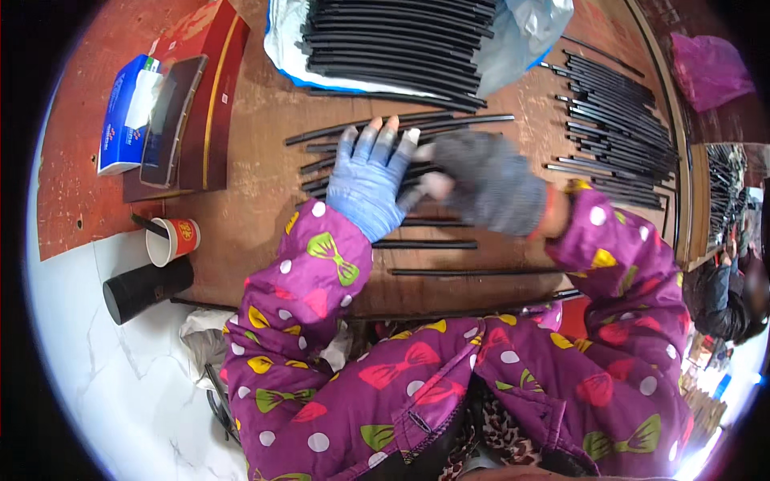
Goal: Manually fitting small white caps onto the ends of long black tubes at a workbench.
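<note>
My left hand (pixel 366 180), in a light blue glove with worn, bare fingertips, lies flat with fingers stretched over several thin black rods (pixel 319 167) on the table. Close against its thumb side is my right hand (pixel 493 180), in a dark grey knit glove. Motion smears its fingers, so whether they grip a rod cannot be told. Nearer to me, a short black rod (pixel 425 244) and a longer black rod (pixel 473 272) lie crosswise. Beyond my hands, a large stack of black rods (pixel 397 40) rests on a white and blue plastic sheet (pixel 286 48).
At right, many black rods (pixel 618 120) lie spread beside the wooden table edge (pixel 682 192). On the left stand a red box (pixel 216 104), a blue box (pixel 120 120), a dark flat device (pixel 172 120), a paper cup (pixel 164 244) and a black cylinder (pixel 144 290). A pink bag (pixel 710 72) lies far right.
</note>
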Demonstrator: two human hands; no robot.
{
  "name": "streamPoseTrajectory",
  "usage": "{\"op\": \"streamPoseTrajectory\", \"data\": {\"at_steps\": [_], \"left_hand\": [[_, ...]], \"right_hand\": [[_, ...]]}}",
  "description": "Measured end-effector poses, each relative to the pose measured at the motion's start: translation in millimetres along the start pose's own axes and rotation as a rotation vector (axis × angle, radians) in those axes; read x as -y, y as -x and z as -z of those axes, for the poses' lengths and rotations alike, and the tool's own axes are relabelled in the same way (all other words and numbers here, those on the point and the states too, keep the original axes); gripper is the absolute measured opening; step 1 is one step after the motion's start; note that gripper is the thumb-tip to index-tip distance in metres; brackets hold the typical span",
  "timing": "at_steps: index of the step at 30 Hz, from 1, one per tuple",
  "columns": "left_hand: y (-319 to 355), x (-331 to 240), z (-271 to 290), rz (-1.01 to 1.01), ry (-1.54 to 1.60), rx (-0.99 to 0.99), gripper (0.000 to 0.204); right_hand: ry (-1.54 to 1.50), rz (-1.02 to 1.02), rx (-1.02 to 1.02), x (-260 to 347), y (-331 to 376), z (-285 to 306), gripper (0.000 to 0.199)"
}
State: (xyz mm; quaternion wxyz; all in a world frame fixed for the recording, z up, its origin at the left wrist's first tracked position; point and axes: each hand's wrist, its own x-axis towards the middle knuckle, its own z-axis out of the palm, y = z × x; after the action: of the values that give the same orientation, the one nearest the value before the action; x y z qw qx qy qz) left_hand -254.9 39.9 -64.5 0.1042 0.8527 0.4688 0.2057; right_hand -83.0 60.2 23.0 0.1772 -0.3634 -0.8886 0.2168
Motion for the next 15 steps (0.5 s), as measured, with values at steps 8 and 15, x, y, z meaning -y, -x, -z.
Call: {"op": "streamPoseTrajectory", "data": {"at_steps": [8,15], "left_hand": [[26,-12,8,-0.04,-0.094,0.097,0.082],[20,-25,10,0.05,-0.225,0.156,0.086]], "right_hand": [[0.132,-0.45,-0.047,-7,127,56,0.021],[0.01,-0.529,-0.057,-1,160,53,0.019]]}}
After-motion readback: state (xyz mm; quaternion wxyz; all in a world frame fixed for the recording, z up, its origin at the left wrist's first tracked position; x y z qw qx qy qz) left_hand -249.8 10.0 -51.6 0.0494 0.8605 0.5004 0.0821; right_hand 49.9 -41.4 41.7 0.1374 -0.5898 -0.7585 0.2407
